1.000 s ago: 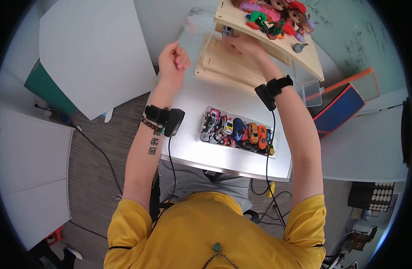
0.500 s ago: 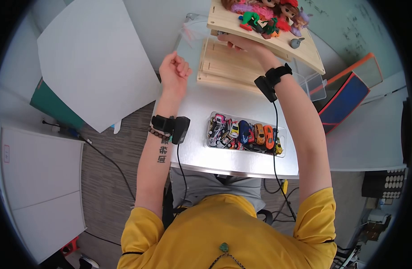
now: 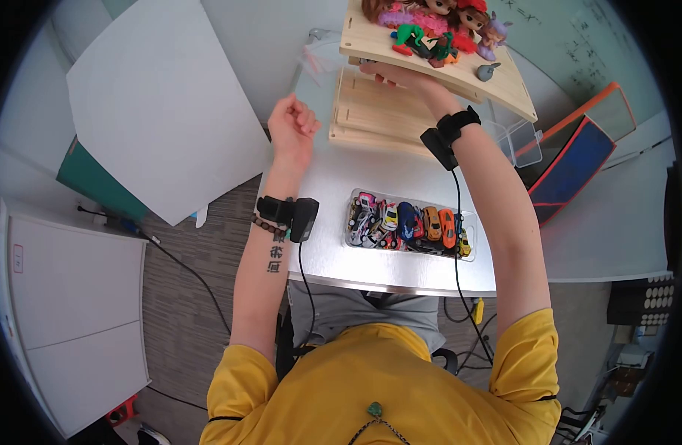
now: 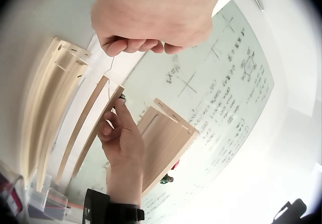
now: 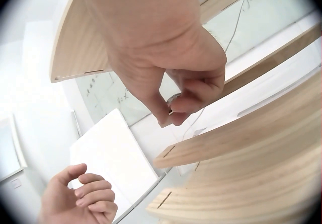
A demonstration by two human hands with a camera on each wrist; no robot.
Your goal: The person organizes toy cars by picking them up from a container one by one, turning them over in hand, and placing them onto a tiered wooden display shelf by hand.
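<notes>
My right hand (image 3: 402, 76) is under the top board of the wooden tiered shelf (image 3: 459, 78), at its left end. Between thumb and fingers it pinches a small toy car (image 4: 122, 98), mostly hidden by the fingers and close over a middle board (image 4: 93, 136). My left hand (image 3: 293, 132) hovers left of the shelf, fingers loosely curled, holding nothing. Nearer my body, a clear plastic box (image 3: 470, 252) full of toy cars (image 3: 407, 220) lies on the silvery table (image 3: 333, 259).
Dolls (image 3: 470, 22) and small figures (image 3: 411, 37) crowd the top board, with a grey figure (image 3: 488, 72) near its front edge. Clear open containers (image 3: 525, 144) and a blue panel (image 3: 574, 174) stand right of the shelf. A cable hangs from each wrist camera.
My right hand, with the toy car, has moved slightly left and farther under the top board, so less of the car shows. The left hand stays curled; the head view has shifted.
</notes>
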